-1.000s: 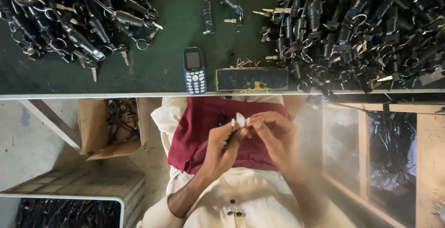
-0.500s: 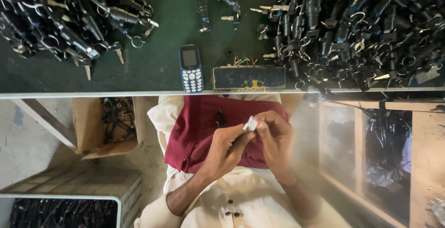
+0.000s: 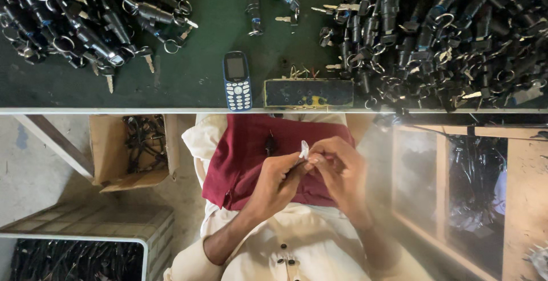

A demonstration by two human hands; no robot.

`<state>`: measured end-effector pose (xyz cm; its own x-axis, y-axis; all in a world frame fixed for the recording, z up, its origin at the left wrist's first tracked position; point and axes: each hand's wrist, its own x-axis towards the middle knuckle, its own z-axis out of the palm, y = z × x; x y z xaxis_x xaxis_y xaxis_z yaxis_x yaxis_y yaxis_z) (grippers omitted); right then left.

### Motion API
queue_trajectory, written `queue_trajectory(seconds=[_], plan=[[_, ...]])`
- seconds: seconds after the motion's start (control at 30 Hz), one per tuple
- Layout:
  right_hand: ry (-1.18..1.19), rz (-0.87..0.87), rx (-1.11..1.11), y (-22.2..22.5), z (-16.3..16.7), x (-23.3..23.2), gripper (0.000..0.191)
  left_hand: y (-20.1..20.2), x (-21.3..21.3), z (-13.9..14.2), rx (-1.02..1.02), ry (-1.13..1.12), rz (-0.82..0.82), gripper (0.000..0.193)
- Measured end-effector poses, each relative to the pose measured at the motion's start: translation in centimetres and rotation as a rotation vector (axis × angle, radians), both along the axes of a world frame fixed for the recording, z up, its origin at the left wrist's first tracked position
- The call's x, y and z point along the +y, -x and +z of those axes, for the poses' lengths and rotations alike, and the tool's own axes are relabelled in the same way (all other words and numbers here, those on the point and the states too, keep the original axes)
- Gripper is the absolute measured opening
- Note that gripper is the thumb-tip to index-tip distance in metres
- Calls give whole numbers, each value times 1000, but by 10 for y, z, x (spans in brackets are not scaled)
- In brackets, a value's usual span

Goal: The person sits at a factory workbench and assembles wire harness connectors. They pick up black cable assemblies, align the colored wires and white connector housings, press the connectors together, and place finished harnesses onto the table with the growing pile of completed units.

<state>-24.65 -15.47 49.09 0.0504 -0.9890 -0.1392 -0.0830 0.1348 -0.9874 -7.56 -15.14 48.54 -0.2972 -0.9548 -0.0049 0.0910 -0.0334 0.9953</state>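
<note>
Workbench [image 3: 188, 81], green-topped, is set well above the grip and runs the full width of the view; its pale front edge lies just beyond the knuckles.

Heap of black key-lock parts, right [image 3: 445, 35]: piled up and to the right of the grip, with keys and rings showing among them.

Heap of black key-lock parts, left [image 3: 85, 24]: piled well up and to the left of the grip.

Cardboard box [image 3: 134, 149]: placed on the floor to the left of the grip, dark parts seen inside.

Maroon cloth [image 3: 245, 161]: spread over the lap directly beneath the grip.

Dark flat tray [image 3: 308, 93]: seated at the bench edge straight above the grip, thin wires seen along its far side.

Blue keypad phone [image 3: 237, 81]: laid up and slightly left of the grip.

Left hand [image 3: 277, 181]: fingers are curled inward, thumb and forefinger pinched at the lower end of the small piece.

Right hand [image 3: 339, 169]: fingers are bent over from the right, tips closed on the same piece, touching the left fingertips.

Small pale piece [image 3: 304, 149]: held between both hands above the lap, its light tip standing upward. Against the earlier views, the piece is carried slightly rightward and lower, and the hands are drawn closer together; fine fingertip work on it is judged to be under way.
</note>
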Motion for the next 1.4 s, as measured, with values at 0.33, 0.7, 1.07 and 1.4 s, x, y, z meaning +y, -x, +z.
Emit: queue_trajectory(seconds=[0.33, 0.7, 1.07, 1.4], plan=[[172, 290, 173, 9, 33, -23, 10, -5, 3, 8, 96, -65, -178, 20], [-87, 150, -251, 12, -3, -5, 6, 10, 15, -17, -139, 174, 158, 14], [455, 846, 162, 10, -30, -18, 44, -35, 12, 52, 1008, -405, 57, 34], [55, 915, 213, 54, 16, -22, 50, -109, 0, 65, -409, 104, 1090, 28]])
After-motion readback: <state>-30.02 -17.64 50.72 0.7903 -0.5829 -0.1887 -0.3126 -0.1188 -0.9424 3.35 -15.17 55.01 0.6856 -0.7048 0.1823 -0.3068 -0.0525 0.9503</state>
